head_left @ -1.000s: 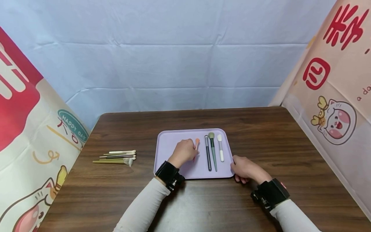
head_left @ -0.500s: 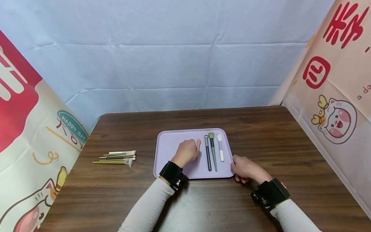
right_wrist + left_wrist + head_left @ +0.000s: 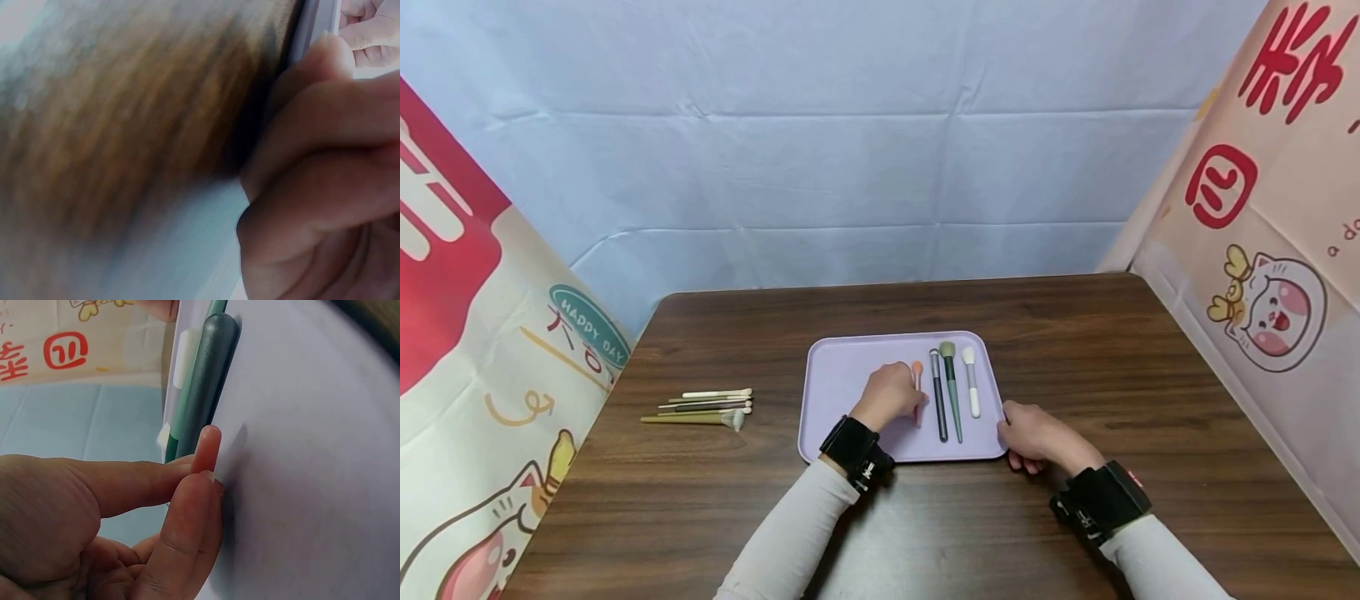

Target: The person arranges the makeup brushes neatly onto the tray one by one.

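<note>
Fingertips (image 3: pixel 189 503) of my left hand (image 3: pixel 887 397) pinch a slim pink brush (image 3: pixel 917 375), centre frame. My right hand (image 3: pixel 1037 432) grips the rectangular lilac tray (image 3: pixel 837 367), likely steadying it.

"HAPPY DAY" stands on a teal oval (image 3: pixel 590 326) on the white-and-red cloth (image 3: pixel 497 358), well left of the left fingers (image 3: pixel 178 544); the peach cloth (image 3: pixel 1311 183) beyond the right fingers (image 3: pixel 312 206) bears a cut-off "a d" and unclear red characters (image 3: pixel 1279 62).

in the head view, the left forearm (image 3: pixel 790 533) is slanting toward one o'clock, the left hand (image 3: pixel 889 397) lying near six o'clock, its fingers (image 3: pixel 178 544) pinching. the right forearm (image 3: pixel 1161 554) is angling toward ten o'clock, the right hand (image 3: pixel 1043 436) resting near four o'clock, back facing up, its fingers (image 3: pixel 319 194) curling inward.
</note>
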`<state>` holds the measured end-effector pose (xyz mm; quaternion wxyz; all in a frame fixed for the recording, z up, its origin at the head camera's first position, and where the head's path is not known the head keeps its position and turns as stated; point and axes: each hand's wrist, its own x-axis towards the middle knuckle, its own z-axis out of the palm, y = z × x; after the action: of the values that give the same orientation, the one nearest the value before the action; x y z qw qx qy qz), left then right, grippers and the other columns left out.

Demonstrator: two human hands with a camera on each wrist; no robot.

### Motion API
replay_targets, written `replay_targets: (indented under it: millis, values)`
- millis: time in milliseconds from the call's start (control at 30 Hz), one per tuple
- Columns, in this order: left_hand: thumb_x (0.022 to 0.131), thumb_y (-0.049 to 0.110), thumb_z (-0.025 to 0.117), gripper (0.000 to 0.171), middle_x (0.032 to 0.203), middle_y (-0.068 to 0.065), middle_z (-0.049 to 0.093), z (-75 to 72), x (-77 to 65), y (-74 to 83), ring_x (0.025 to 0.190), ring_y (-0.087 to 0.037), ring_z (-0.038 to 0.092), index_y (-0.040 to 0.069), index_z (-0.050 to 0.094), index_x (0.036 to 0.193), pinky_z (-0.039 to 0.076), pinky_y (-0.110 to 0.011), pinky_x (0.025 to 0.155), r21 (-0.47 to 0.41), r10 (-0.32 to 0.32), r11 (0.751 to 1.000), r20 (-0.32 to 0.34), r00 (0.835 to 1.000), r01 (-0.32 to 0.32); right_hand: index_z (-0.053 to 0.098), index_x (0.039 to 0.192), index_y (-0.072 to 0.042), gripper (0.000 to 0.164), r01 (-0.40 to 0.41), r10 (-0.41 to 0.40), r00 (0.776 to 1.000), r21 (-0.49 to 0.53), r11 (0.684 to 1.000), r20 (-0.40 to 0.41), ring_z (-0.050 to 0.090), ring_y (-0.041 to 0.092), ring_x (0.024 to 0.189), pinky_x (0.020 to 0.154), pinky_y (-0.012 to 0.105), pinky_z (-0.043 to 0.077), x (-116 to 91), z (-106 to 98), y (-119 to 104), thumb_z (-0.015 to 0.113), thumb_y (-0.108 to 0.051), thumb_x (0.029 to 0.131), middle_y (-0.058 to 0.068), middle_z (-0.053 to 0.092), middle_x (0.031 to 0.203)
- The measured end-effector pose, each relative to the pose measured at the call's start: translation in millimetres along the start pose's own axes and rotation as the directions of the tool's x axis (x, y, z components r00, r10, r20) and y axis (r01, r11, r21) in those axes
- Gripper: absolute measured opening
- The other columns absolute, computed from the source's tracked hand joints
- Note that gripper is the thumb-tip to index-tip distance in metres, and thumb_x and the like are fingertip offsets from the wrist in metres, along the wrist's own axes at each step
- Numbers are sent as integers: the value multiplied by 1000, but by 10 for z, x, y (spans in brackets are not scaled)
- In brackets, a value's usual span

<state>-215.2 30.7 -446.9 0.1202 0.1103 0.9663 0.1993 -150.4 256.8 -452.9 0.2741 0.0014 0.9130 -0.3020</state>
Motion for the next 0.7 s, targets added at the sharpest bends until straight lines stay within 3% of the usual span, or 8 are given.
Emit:
replay_targets:
  millis: [333,700]
  values:
    - [91,27,76,41,43,8,55,22,28,14,58,-10,56,14,71,53,43,-24,64,-27,-33,999,25,999,34,49,103,1,14,-1,1,1000,1,1000,2,51,15,42,42,26,42,-3,-2,0,39,-9,103,10,61,62]
    - [92,31,74,44,46,8,59,18,43,39,60,-10,57,16,69,51,45,-25,69,7,-48,999,43,998,48,49,102,0,14,19,-19,1000,-1,1000,-7,51,15,41,41,26,42,-1,6,10,39,-9,103,10,61,61]
